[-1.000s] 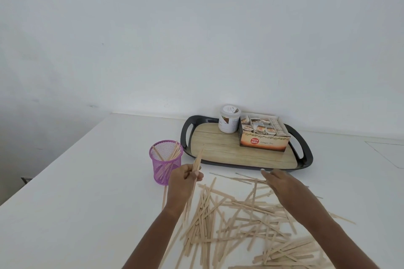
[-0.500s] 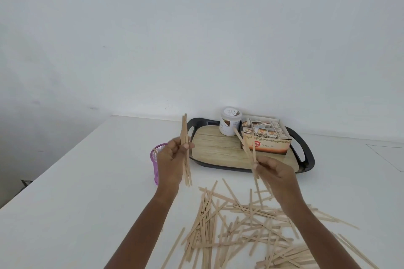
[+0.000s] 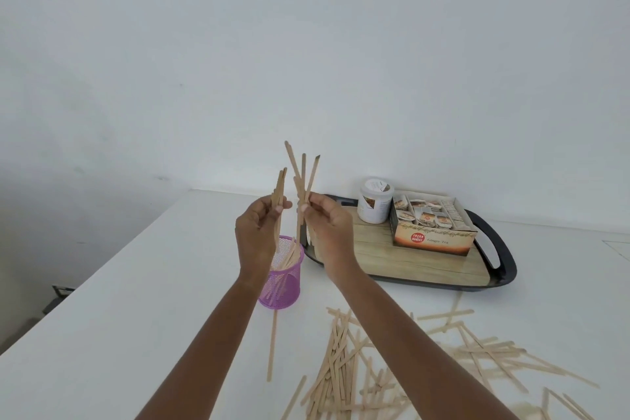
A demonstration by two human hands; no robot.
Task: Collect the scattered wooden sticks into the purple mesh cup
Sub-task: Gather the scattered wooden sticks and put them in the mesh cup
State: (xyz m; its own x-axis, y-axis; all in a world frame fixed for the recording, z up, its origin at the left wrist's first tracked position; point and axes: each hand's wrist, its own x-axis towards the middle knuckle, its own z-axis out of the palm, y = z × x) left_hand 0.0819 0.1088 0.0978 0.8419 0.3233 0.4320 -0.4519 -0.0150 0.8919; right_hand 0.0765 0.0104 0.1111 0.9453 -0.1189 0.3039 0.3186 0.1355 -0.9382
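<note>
Right now my left grip (image 3: 259, 232) is pinched on a tight bundle of wooden sticks (image 3: 279, 187) and my right grip (image 3: 327, 232) is clamped on a splayed fan of sticks (image 3: 302, 174). Both are upright just above the purple mesh cup (image 3: 286, 286), and the scattered pile (image 3: 337, 361) lies on the surface (image 3: 119, 317) at the cup's 5 o'clock. I judge them light, stiff and smooth, apt to slide or fan, so I'd hold near mid-length and square the ends first.

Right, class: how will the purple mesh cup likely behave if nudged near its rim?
The purple mesh cup is probably light, its wall being open mesh. It may tip: sticks lean inside it. It could slide on the smooth white table.
</note>
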